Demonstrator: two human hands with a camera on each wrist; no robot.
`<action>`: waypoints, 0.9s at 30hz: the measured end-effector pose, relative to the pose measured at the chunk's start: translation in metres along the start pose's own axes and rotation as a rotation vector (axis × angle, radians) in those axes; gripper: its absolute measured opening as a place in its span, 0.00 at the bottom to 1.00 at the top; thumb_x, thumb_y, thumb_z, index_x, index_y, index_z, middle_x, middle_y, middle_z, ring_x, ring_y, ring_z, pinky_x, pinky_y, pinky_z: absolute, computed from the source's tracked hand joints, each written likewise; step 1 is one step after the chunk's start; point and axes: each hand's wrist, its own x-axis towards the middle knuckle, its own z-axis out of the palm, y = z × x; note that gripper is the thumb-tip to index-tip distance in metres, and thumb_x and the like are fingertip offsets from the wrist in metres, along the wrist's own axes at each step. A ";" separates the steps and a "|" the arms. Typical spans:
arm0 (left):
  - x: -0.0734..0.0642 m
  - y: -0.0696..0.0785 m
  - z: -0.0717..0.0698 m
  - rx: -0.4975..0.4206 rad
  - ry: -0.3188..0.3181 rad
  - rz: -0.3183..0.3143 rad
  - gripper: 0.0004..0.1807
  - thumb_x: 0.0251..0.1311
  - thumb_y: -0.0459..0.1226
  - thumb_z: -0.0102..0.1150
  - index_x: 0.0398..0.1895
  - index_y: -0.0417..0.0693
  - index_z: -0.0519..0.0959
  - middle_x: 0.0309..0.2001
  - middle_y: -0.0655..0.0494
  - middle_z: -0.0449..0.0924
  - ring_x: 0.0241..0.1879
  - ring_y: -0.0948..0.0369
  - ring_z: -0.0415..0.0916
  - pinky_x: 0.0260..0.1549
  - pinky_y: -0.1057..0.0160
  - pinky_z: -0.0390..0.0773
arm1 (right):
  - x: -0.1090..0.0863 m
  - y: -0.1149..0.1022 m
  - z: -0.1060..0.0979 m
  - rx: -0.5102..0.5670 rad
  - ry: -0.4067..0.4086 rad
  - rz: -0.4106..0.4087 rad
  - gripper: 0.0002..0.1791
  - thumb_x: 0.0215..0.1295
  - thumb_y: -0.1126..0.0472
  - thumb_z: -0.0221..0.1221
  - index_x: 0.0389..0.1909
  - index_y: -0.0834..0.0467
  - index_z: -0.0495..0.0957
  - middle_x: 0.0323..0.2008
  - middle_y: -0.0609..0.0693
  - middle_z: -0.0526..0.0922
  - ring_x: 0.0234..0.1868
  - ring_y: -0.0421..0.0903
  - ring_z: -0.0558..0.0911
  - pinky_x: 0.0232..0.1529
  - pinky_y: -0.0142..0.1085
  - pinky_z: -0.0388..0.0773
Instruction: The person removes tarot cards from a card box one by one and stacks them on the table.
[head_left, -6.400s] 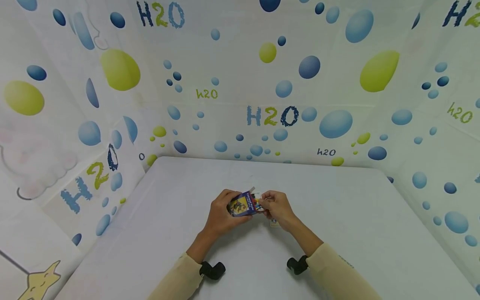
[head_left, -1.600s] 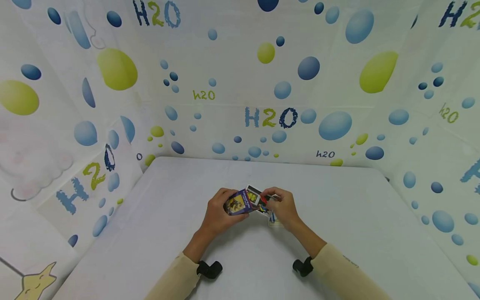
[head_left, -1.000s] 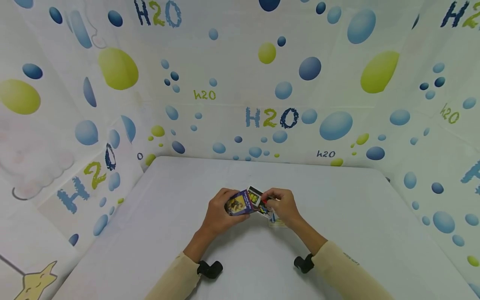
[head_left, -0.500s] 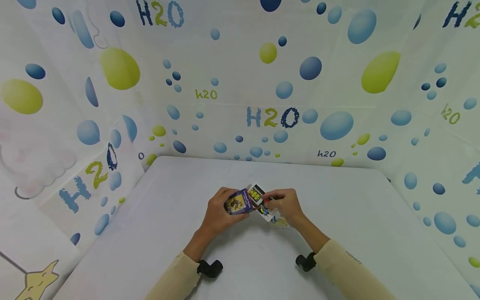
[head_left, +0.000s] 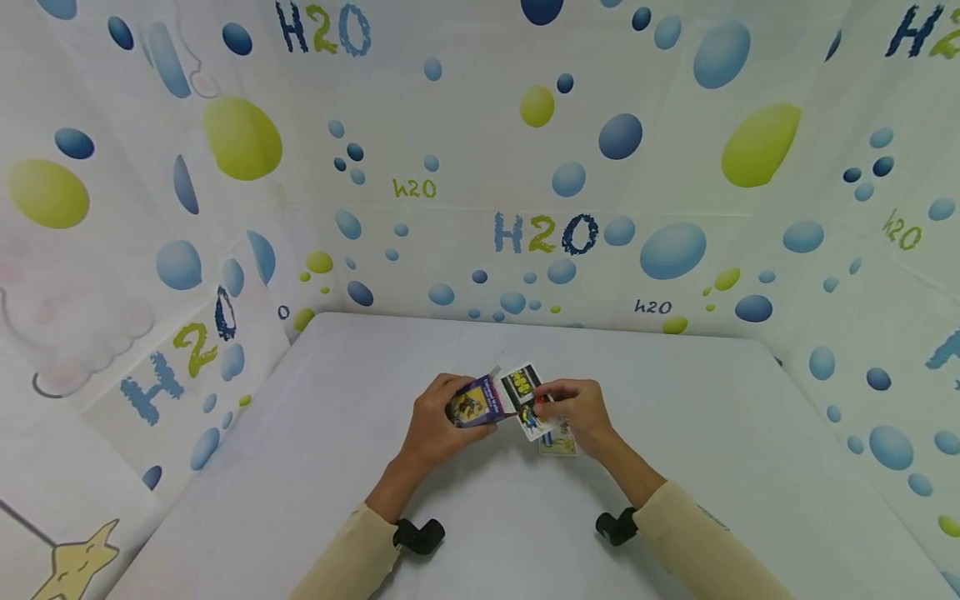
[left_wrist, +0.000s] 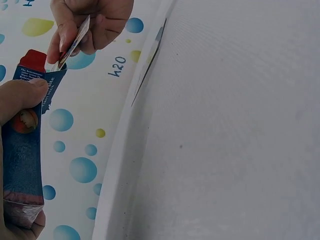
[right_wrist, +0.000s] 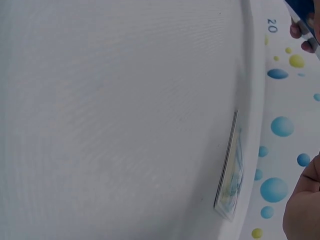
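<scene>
Closest to us, two pale sleeves point(head_left: 352, 550) came in from the lower edge, each with a small black wrist camera point(head_left: 422, 538) at its cuff, well apart from the things being handled. Beyond the cuffs, a small stack of cards point(head_left: 557, 442) lay flat on the white surface point(head_left: 375, 367), below the right hand point(head_left: 588, 412). That hand and what it held stood between us and the stack, covering its far part.

The right hand pinched a picture card point(head_left: 521, 384) between thumb and finger, and those fingers hid some of the print; we could not tell whether more cards lay behind it. The left hand point(head_left: 435, 429) was curled round a small blue box point(head_left: 476, 402), held tilted above the surface with its open end facing the card. From the left wrist we saw a red flap point(left_wrist: 34, 60) standing up at that end, while the thumb lay across the box front. The card's lower end was at the box mouth, but a blue flap blocked our view of how far in it reached.

Past the surface's far edge rose a white backdrop point(head_left: 465, 108) printed with blue and green bubbles and "H2O" lettering; a yellow star figure point(head_left: 82, 554) showed at its lower left.
</scene>
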 end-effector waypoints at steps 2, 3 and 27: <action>0.000 0.000 0.000 0.004 -0.003 -0.012 0.40 0.38 0.45 0.86 0.58 0.46 0.79 0.52 0.56 0.77 0.50 0.61 0.76 0.50 0.57 0.81 | 0.000 0.002 -0.003 -0.014 0.004 0.017 0.14 0.51 0.71 0.71 0.41 0.66 0.88 0.36 0.55 0.84 0.35 0.49 0.80 0.31 0.34 0.80; 0.000 0.000 -0.001 0.007 -0.004 -0.017 0.40 0.38 0.45 0.86 0.58 0.46 0.79 0.52 0.56 0.77 0.50 0.61 0.76 0.50 0.57 0.81 | 0.001 0.004 -0.004 -0.015 0.003 0.027 0.14 0.51 0.71 0.71 0.41 0.65 0.88 0.36 0.55 0.84 0.34 0.49 0.79 0.30 0.34 0.79; 0.000 -0.002 0.001 0.002 0.006 0.004 0.39 0.38 0.43 0.86 0.57 0.46 0.79 0.51 0.55 0.78 0.50 0.60 0.76 0.49 0.56 0.81 | 0.006 0.020 -0.028 -0.088 0.059 0.178 0.18 0.49 0.72 0.73 0.44 0.64 0.88 0.28 0.51 0.80 0.26 0.46 0.76 0.18 0.33 0.71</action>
